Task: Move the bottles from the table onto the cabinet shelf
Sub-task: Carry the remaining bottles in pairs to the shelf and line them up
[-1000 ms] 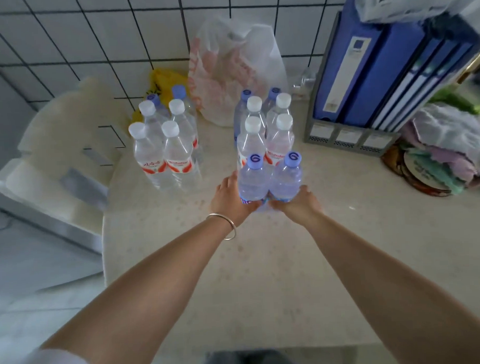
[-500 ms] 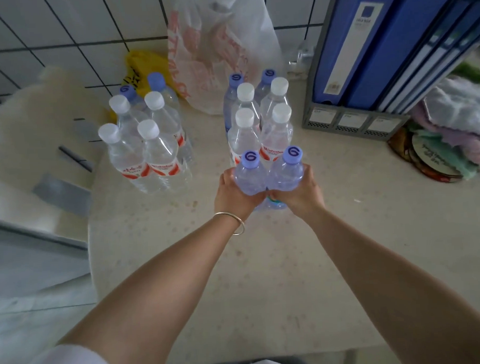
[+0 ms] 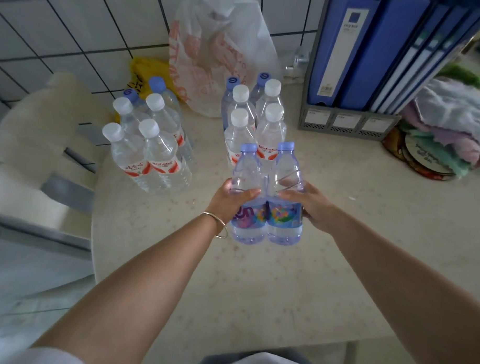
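I hold two blue-capped water bottles side by side, lifted off the table and tipped toward me. My left hand (image 3: 230,198) grips the left blue bottle (image 3: 247,181) and my right hand (image 3: 311,203) grips the right blue bottle (image 3: 285,177). Behind them stands a cluster of white-capped bottles (image 3: 254,127) with two blue-capped ones at its back. A second cluster of bottles (image 3: 150,146) stands at the table's left. The cabinet shelf is not in view.
The beige table (image 3: 264,290) reaches to the tiled wall. A white plastic bag (image 3: 220,54) and a yellow bag (image 3: 145,73) lie at the back. Blue binders in a grey rack (image 3: 365,55) and folded cloths (image 3: 449,120) fill the right. A cream chair (image 3: 36,150) stands at left.
Both hands closed around the two front blue-capped bottles and raised them off the table toward me, so their labels and bases now show.
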